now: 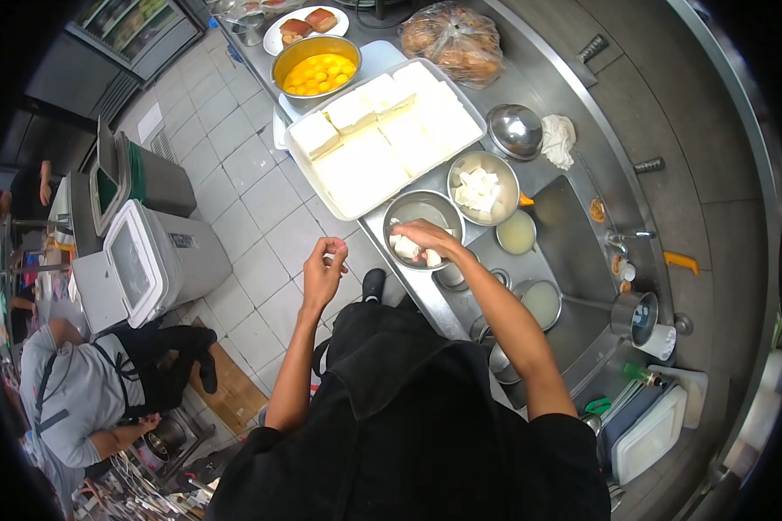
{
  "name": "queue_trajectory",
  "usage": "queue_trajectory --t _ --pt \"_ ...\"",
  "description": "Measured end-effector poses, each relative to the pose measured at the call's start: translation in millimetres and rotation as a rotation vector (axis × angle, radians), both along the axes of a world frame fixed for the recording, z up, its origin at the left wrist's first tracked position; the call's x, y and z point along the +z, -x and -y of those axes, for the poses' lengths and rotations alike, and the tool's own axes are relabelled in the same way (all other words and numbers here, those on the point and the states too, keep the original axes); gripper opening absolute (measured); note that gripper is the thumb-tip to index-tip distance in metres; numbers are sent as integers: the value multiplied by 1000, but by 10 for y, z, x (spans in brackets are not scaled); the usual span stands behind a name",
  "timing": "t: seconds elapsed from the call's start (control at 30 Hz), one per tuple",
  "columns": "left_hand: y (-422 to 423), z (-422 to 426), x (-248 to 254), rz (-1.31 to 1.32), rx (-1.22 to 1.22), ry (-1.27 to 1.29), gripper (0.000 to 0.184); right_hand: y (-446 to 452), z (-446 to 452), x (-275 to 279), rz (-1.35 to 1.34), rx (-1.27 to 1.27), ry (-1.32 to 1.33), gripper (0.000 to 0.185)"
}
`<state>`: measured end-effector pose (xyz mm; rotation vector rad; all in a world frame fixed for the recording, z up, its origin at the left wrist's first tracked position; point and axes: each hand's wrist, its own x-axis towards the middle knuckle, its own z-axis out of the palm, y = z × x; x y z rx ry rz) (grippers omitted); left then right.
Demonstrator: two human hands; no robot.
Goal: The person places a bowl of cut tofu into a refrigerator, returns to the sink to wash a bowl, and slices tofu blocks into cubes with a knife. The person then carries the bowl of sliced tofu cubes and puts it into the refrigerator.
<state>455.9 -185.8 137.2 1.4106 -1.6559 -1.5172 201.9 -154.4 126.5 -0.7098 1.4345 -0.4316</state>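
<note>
My right hand [426, 236] reaches into a metal bowl [424, 206] at the counter's edge, its fingers closed around white pieces [406, 247]. My left hand [326, 265] is raised over the floor to the left of that bowl, its fingers curled together; whether they hold anything is too small to tell. Beside the bowl, at its upper right, a second metal bowl [485, 187] contains more white chunks. Behind both bowls stands a large white tray [354, 208] with big white blocks in it.
A bowl of yolks [321, 71], a plate [272, 39] and a bagged bundle [452, 42] lie farther back. Metal lid [514, 131] and cloth [558, 141] are right of the tray. The sink [573, 234] holds several pots. Another person [87, 391] is at lower left.
</note>
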Motion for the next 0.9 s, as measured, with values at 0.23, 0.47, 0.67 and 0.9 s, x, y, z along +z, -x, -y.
queue_trajectory --t 0.23,0.47,0.67,0.9 --pt "54 7 20 -9 2 -12 18 -14 -21 -176 -142 119 161 43" --pt "108 -8 -20 -17 -6 -23 18 -11 -76 -115 -346 179 134 56" --pt "107 -17 -17 -12 1 -53 19 159 33 392 -122 3 145 45" --pt "110 -10 51 -26 24 -24 18 722 -15 404 -275 -253 312 46"
